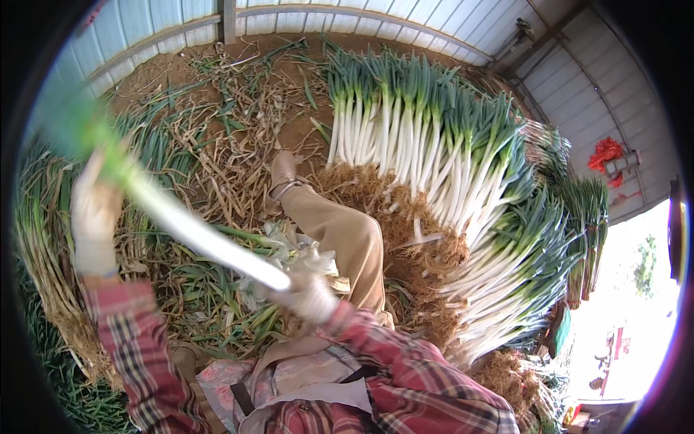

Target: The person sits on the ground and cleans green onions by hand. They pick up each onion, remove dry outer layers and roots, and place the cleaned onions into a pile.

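Note:
Across the lower left of the view lies a long leek [209,233] with a white stem, held between both hands and blurred by motion. My left hand [97,206], pale-gloved, closes around it where the stem turns green; its leaves point to the upper left. At the root end, my right hand [309,298], also in a pale glove, grips the leek; the roots are hidden. Pale stripped leaf sheaths [317,260] lie just beyond my right hand. On the right, white-stemmed leeks [401,130] lie in a broad curved row, their brown roots [434,238] facing inward.
Unstripped leeks [43,244] are piled at the far left. Dry leaf waste [217,157] covers the soil around my outstretched leg [336,222]. A corrugated metal wall [347,21] stands behind. Tied leek bundles [588,222] stand at the right, near a bright opening.

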`<state>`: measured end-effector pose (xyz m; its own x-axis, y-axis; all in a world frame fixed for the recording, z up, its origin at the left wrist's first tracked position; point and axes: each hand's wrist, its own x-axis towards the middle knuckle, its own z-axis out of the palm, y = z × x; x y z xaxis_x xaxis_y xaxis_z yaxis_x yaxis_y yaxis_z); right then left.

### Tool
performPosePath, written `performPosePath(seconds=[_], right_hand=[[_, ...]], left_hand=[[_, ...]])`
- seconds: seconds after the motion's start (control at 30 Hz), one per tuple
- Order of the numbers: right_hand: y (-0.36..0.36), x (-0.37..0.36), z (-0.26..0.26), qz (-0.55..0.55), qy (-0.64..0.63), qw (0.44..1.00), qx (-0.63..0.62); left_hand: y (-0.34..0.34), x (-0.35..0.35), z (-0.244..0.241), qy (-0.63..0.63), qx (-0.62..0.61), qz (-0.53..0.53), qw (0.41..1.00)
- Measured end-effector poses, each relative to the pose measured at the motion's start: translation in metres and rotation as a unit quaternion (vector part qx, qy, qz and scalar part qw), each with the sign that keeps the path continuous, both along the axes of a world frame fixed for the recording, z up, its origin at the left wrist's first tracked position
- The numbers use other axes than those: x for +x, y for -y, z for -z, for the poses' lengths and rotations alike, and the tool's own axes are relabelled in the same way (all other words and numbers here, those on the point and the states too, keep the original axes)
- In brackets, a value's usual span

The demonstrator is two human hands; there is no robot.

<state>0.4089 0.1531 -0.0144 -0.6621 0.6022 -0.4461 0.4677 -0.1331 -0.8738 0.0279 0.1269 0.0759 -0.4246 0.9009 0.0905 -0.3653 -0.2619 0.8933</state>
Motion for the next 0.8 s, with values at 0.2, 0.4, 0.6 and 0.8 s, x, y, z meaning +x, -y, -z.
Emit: performPosePath(seconds=[0.2,0.4,0.6,0.8], right_hand=[[-0.124,0.238,0.009,0.232,0.323,0.792,0.463],[-0.199,0.314,-0.020,0.378,0.539,0.567,0.494],[-0.215,0.118,0.062,0.194,0.210,0.901,0.325],[-0.173,-0.092,0.089,-0.093,0.115,0.871,0.469]], left_hand=[[-0.055,0.076,-0.128,-0.218,0.050,-0.010,0.975],[0.101,-0.125,0.015,-0.039,-0.203,-0.368,0.907],[0.164,-0.139,0.111,0.061,-0.395,-0.420,0.815],[0.168,-0.153,0.236,-0.140,-0.545,-0.409,0.719]])
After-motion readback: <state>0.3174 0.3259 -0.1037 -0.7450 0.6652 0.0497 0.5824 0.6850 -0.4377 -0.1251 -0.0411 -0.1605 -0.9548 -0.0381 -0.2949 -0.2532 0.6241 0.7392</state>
